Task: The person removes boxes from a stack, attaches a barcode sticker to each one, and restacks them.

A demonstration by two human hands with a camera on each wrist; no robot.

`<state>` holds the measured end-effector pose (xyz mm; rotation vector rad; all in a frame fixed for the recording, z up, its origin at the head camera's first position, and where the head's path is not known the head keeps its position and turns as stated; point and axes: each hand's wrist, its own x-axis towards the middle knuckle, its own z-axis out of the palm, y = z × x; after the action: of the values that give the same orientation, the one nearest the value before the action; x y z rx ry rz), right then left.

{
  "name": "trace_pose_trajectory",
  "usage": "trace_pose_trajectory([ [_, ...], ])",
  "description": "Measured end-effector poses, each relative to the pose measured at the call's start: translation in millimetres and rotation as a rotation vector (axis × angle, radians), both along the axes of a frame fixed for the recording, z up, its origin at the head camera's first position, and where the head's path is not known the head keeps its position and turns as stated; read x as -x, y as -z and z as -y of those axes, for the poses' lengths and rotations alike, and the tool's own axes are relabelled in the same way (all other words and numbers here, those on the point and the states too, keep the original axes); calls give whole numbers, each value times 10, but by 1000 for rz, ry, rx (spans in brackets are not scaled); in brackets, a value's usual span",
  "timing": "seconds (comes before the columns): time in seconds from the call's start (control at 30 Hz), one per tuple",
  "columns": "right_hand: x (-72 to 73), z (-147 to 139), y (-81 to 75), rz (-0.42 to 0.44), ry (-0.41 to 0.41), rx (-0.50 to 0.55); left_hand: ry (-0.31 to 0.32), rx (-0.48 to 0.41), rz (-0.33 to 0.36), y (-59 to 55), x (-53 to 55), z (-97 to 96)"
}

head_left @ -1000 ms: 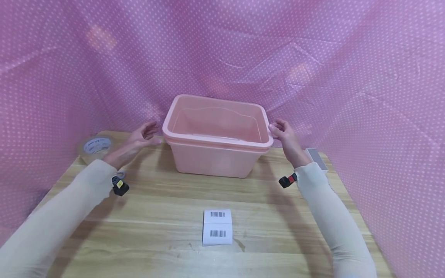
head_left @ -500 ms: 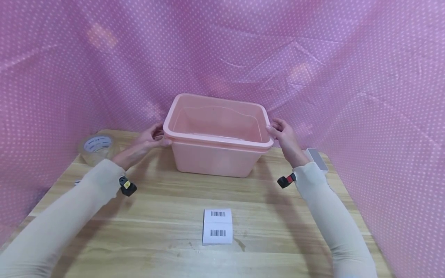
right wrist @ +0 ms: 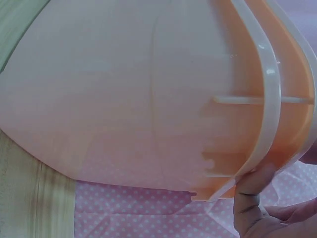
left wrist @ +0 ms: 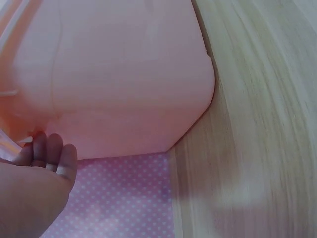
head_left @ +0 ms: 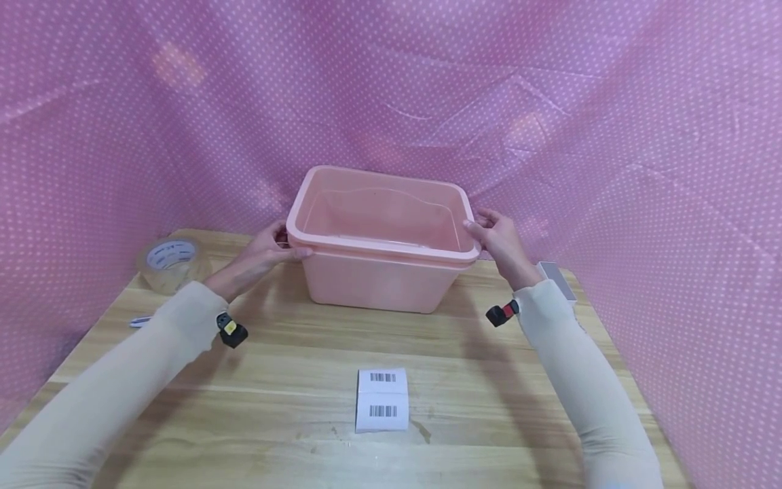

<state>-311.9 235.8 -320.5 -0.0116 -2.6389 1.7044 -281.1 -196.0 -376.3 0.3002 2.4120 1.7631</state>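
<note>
A pink plastic storage bin (head_left: 373, 284) stands upright on the wooden table, its open top facing up and no lid on it. Two rim edges, one below the other, run round its top. At the bin's left end my left hand (head_left: 261, 257) grips the rim, thumb along the front corner. Its fingers curl under the rim in the left wrist view, where the bin's wall (left wrist: 124, 84) fills the top. My right hand (head_left: 502, 246) holds the opposite end, thumb over the upper rim. In the right wrist view a bent finger (right wrist: 247, 203) meets the lower rim.
A wide roll of clear tape (head_left: 173, 263) lies at the back left, with a small blue-and-white object (head_left: 140, 321) before it. White barcode labels (head_left: 382, 401) lie near the front middle. A grey-and-white box (head_left: 556, 281) is at the right edge. Pink dotted cloth (head_left: 391, 81) hangs behind.
My left hand has moved right from beside the bin and taken hold of its rim. The right hand has shifted slightly inward, thumb now over the rim. The bin stays in place.
</note>
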Motion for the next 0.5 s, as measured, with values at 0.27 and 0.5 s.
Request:
trace_pose_trajectory([
  [0.27, 67, 61, -54, 30, 0, -50, -84, 23, -40, -15, -26, -24],
  [0.5, 154, 122, -42, 68, 59, -56, -130, 40, -56, -8, -63, -17],
])
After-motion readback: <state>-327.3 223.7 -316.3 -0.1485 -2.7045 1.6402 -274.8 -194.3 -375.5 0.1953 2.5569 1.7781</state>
